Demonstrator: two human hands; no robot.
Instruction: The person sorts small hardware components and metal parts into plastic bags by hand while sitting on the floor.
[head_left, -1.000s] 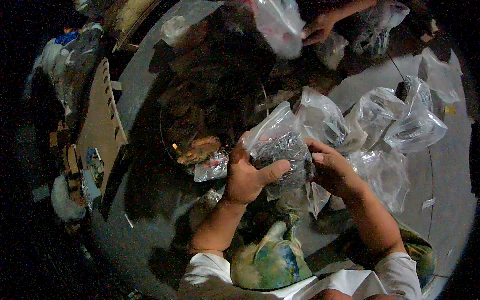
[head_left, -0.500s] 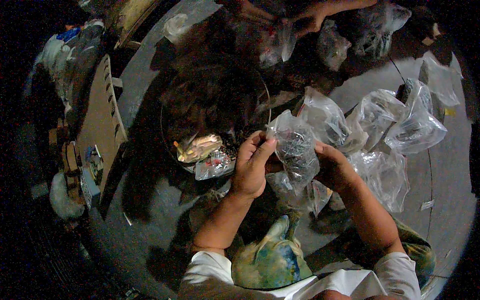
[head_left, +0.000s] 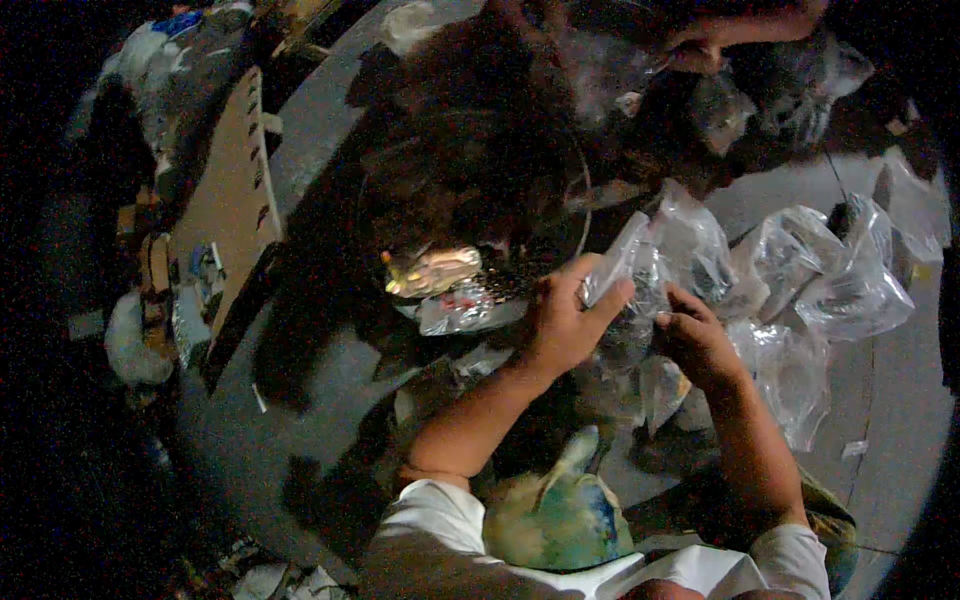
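Between my hands is a clear plastic bag [head_left: 640, 268] with small dark pieces in its lower part; what they are I cannot make out. My left hand [head_left: 572, 312] grips its left side, thumb pressed against the plastic. On its right side my right hand [head_left: 697, 335] pinches it with bent fingers. Right behind it stands another clear bag [head_left: 695, 235]. To the left lies a wide dark round container [head_left: 588, 190], with a small clear packet [head_left: 457, 308] showing red bits and a yellowish shiny packet [head_left: 433, 272] at its near edge.
Several filled clear bags [head_left: 795, 250] lie on the grey floor [head_left: 890, 400] to the right. Across from me another person's arm [head_left: 750, 27] reaches among more bags [head_left: 722, 115]. A tan board [head_left: 225, 190] stands at the left. A greenish cloth [head_left: 555, 515] covers my lap.
The bag in my hands has gone from hanging broad to being gathered between them, and both hands have moved right. The other person's arm has shifted right. The whole view has shifted slightly.
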